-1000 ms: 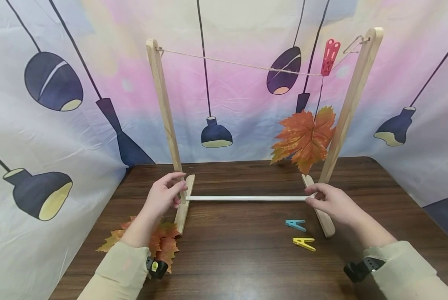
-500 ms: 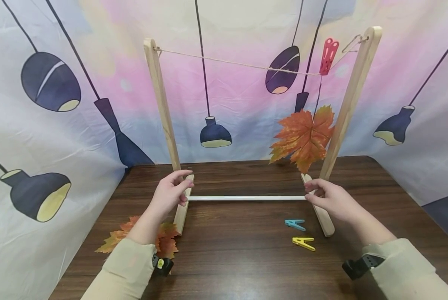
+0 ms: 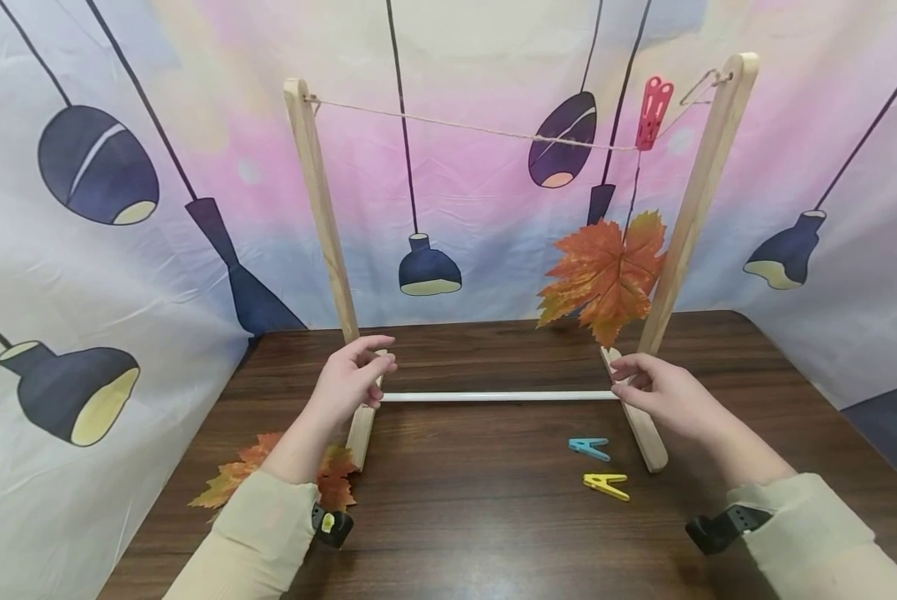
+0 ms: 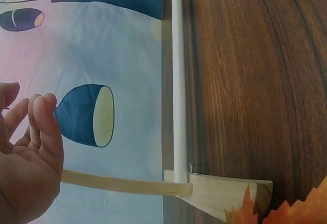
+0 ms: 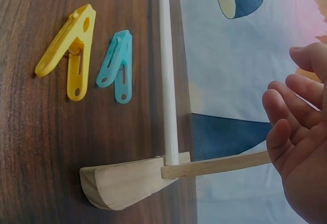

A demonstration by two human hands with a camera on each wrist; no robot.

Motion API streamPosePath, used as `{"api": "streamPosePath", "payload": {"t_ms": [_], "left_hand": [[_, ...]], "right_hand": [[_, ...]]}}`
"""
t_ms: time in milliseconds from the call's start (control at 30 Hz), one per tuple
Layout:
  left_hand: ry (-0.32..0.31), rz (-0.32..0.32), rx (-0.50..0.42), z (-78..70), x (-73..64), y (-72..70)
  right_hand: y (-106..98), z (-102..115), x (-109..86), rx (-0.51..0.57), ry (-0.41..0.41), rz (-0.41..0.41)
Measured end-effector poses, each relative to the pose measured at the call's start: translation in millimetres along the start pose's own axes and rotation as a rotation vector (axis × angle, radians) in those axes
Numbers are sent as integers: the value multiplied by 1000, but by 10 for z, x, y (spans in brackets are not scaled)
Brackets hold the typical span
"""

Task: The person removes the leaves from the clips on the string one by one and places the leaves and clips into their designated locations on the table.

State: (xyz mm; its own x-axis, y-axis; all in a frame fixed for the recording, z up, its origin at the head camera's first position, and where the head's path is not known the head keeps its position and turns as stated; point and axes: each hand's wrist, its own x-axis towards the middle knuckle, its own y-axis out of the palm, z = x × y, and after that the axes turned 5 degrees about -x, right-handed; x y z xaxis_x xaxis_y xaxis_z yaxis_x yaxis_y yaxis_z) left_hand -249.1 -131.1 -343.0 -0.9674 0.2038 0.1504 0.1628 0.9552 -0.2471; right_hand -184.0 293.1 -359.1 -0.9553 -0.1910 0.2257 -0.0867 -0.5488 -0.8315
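Note:
My left hand (image 3: 349, 382) hovers by the foot of the left wooden post (image 3: 321, 208), fingers loosely bent and holding nothing. On the other side, my right hand (image 3: 660, 392) is near the base of the right post (image 3: 698, 204), also with relaxed fingers and an empty grasp. A white rod (image 3: 493, 397) joins the two posts low down. Between their tops runs a string (image 3: 448, 125), bearing a red clothespin (image 3: 653, 117). From that clothespin hangs an orange maple leaf (image 3: 604, 273). In the right wrist view, a yellow clothespin (image 5: 76, 50) and a blue clothespin (image 5: 118, 65) lie on the table.
More autumn leaves (image 3: 249, 458) lie at the table's left, partly hidden by the left forearm. A metal clip (image 3: 699, 87) links the string to the right post. Behind the dark wooden table (image 3: 478, 517) hangs a cloth backdrop (image 3: 478, 42) printed with lamps.
My left hand has drifted slightly right and up, across the left post's foot. The right hand has barely moved. The hanging leaf and both loose clothespins stay in place.

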Motion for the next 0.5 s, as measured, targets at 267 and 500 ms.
{"api": "streamPosePath", "payload": {"t_ms": [267,500], "left_hand": [[17,26,19,-60,21,47],[36,52,35,-74,47,69]], "right_hand": [[-48,24,5,12,-1,-6],[-90,36,8,3,-3,-11]]}}
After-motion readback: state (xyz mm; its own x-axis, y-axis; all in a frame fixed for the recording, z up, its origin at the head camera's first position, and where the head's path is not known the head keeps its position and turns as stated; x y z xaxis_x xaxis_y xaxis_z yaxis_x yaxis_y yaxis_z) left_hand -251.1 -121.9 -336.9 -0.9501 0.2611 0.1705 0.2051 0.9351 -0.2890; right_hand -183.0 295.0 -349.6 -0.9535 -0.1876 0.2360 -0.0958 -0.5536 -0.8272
